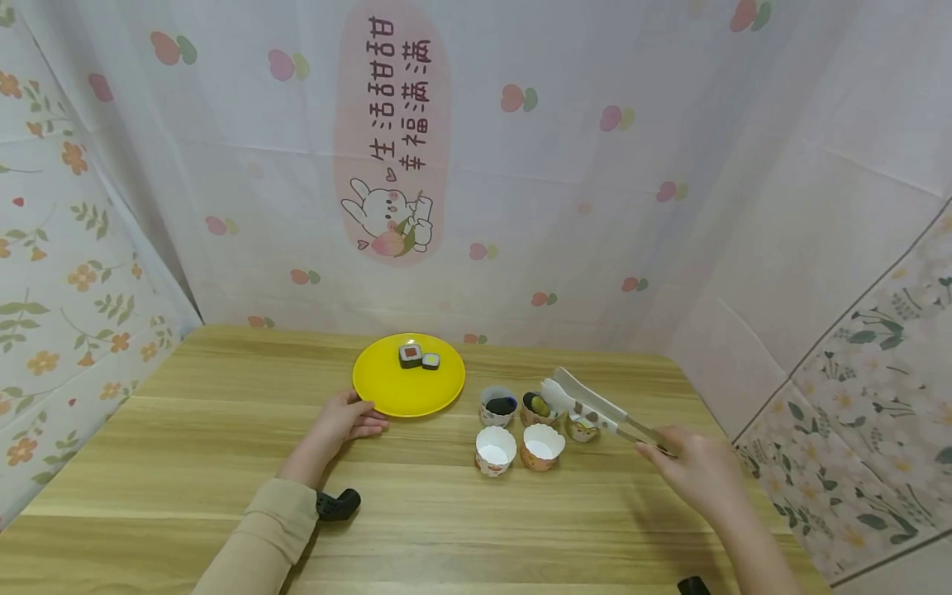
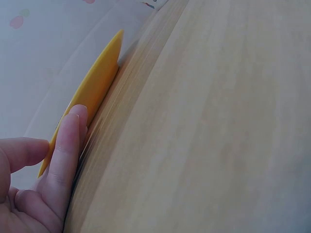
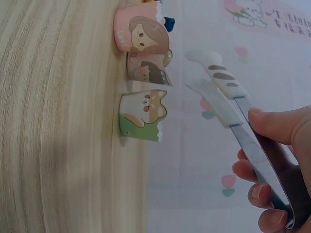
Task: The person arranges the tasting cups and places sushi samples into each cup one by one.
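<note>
At the near left rim of a yellow plate, my left hand pinches the edge, thumb on the upper side and fingers along the underside. Two sushi roll pieces, a larger one with a red centre and a smaller one with a yellow centre, lie on the plate. My right hand grips metal tongs with white paw-shaped tips. Those tips are slightly apart with nothing between them, and they hang above the paper cups on the right in the head view.
Several patterned paper cups stand right of the plate. The back ones, a left cup, a middle cup and a right cup, contain small items. Two white-lined cups stand nearer. Printed curtains border the wooden table.
</note>
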`<action>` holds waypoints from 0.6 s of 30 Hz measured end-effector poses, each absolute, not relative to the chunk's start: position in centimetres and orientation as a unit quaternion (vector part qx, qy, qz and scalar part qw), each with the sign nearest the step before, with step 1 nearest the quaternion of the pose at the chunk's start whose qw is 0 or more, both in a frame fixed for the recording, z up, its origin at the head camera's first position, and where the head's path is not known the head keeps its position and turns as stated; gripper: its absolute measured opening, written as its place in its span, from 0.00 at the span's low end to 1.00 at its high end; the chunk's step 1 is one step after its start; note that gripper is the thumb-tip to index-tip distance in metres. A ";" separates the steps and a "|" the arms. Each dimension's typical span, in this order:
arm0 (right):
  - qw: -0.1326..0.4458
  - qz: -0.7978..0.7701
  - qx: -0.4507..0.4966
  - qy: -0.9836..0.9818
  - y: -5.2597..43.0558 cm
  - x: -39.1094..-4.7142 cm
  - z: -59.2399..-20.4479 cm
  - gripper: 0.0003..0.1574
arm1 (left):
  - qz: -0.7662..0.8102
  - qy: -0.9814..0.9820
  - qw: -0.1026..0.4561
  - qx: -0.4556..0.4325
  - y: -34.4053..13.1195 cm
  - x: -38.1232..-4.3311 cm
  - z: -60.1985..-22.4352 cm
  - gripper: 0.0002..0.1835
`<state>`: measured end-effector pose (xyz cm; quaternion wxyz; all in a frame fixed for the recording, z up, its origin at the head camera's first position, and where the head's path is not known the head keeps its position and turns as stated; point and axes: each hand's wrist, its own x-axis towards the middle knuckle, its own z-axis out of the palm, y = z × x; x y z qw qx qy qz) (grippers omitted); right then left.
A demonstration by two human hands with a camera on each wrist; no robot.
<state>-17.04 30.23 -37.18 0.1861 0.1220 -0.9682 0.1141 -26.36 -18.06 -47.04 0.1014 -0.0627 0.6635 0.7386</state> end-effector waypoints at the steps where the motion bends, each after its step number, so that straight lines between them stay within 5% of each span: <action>1: 0.183 0.118 0.121 -0.969 30.1 -17.1 -37.1 0.25 | 0.739 0.663 0.102 -0.063 -18.1 -26.4 -47.0 0.22; 18: 0.190 0.127 0.150 -0.962 27.5 -18.4 -37.0 0.22 | 0.741 0.662 0.098 -0.062 -18.1 -26.4 -47.2 0.20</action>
